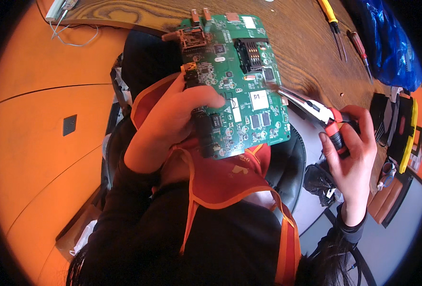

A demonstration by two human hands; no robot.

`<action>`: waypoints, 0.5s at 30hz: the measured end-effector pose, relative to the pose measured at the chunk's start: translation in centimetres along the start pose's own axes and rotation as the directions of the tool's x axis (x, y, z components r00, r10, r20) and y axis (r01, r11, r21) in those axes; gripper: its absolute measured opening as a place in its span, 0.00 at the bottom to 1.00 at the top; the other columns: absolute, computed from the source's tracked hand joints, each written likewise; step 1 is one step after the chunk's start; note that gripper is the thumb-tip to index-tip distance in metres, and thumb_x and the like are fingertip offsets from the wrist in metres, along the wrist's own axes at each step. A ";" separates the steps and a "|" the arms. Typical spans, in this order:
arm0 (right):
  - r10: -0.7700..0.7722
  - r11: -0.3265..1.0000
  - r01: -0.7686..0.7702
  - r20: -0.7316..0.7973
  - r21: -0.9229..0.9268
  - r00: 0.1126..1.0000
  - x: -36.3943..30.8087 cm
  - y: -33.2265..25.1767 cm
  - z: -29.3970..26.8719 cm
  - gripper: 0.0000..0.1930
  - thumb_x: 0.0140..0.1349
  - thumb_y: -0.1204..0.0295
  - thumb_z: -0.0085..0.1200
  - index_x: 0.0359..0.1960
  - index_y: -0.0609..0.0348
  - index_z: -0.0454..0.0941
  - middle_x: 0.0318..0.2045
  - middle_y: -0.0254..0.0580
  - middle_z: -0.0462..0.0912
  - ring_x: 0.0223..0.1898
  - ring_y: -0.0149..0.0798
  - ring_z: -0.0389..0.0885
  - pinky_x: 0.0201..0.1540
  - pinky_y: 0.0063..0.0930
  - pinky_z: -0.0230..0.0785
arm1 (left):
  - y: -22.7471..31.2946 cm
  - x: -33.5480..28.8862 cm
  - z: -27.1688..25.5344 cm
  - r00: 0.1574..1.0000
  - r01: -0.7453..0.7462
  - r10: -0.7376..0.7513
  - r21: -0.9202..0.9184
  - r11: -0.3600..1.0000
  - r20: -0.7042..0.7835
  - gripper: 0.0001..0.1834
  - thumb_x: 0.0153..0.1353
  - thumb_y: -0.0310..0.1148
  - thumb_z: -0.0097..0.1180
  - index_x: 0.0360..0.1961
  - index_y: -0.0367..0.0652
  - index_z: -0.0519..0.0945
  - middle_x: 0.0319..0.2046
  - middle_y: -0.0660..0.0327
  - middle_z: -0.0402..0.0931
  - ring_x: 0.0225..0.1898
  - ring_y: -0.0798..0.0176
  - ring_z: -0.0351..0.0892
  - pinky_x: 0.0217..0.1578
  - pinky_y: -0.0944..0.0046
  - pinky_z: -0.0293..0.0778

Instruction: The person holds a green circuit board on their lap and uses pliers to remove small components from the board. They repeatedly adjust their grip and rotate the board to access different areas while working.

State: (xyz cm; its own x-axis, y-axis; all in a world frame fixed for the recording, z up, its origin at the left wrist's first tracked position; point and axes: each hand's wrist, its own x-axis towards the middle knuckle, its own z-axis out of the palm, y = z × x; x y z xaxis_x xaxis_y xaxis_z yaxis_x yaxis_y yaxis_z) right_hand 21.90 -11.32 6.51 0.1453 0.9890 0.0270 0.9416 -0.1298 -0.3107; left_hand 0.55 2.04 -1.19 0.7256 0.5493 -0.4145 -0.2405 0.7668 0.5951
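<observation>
A green circuit board [242, 102] is tilted up above my lap, its chips and connectors facing me. My left hand [177, 105] grips its left edge, thumb lying across the front and the other fingers hidden behind. In my right hand [356, 148] are needle-nose pliers [316, 108] with red and black handles, fingers wrapped round them. The pliers' jaws point left and reach the board's right edge, close to a black card slot [251, 55]; whether the tips grip a part there I cannot tell.
On the wooden table [139, 18] lie a yellow-handled tool [329, 14], a screwdriver [359, 47] and a blue plastic bag [392, 47]. A white cable [84, 43] hangs off the far left edge. At the right is a black and yellow case [409, 136]; a black bag [320, 183] sits below.
</observation>
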 end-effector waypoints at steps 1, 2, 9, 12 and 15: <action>-0.022 0.999 0.021 -0.019 -0.049 1.000 0.0 0.4 0.0 0.12 0.43 0.73 0.61 0.22 0.67 0.71 0.38 0.52 0.69 0.37 0.50 0.70 0.38 0.35 0.66 | -0.1 0.1 -0.1 1.000 -0.003 0.003 -0.005 1.000 0.017 0.22 0.45 0.24 0.52 0.45 0.34 0.68 0.33 0.58 0.73 0.35 0.63 0.75 0.36 0.67 0.73; -0.027 0.994 0.024 -0.029 -0.105 0.999 -0.1 0.7 0.1 0.12 0.42 0.73 0.61 0.22 0.67 0.70 0.39 0.52 0.69 0.38 0.50 0.70 0.39 0.36 0.65 | -0.3 0.3 -0.3 0.997 -0.024 0.026 -0.038 0.999 0.069 0.22 0.45 0.24 0.52 0.45 0.34 0.68 0.34 0.58 0.73 0.35 0.63 0.75 0.36 0.67 0.73; 0.002 0.998 -0.003 -0.019 -0.065 1.000 -0.5 1.4 1.4 0.12 0.42 0.73 0.62 0.23 0.67 0.72 0.39 0.51 0.69 0.40 0.50 0.70 0.40 0.36 0.65 | -2.0 2.0 -1.2 0.992 0.112 -0.116 0.073 0.991 0.051 0.20 0.49 0.27 0.55 0.45 0.34 0.71 0.37 0.58 0.75 0.37 0.65 0.76 0.39 0.68 0.72; 0.013 0.999 -0.014 -0.015 -0.050 1.000 -0.5 1.3 1.5 0.12 0.41 0.73 0.62 0.23 0.67 0.72 0.39 0.51 0.69 0.39 0.50 0.70 0.40 0.35 0.65 | -2.7 2.0 -1.1 0.999 0.040 -0.040 0.005 0.999 0.036 0.18 0.53 0.27 0.52 0.46 0.33 0.71 0.38 0.57 0.75 0.38 0.64 0.76 0.39 0.67 0.73; 0.018 0.999 -0.019 -0.025 -0.041 1.000 -0.3 1.0 2.0 0.11 0.41 0.74 0.63 0.22 0.66 0.72 0.39 0.51 0.69 0.38 0.50 0.70 0.40 0.36 0.65 | -3.1 1.8 -1.0 1.000 0.027 -0.026 -0.076 0.997 0.011 0.16 0.55 0.25 0.49 0.46 0.34 0.70 0.38 0.57 0.75 0.39 0.62 0.77 0.39 0.65 0.74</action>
State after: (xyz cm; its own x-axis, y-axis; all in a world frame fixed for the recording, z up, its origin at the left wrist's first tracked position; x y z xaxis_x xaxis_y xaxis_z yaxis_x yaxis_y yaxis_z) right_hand 22.18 -11.58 4.25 0.1696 0.9845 0.0453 0.9505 -0.1512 -0.2716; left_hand 1.92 0.97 -4.51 0.7389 0.5251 -0.4222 -0.2692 0.8045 0.5294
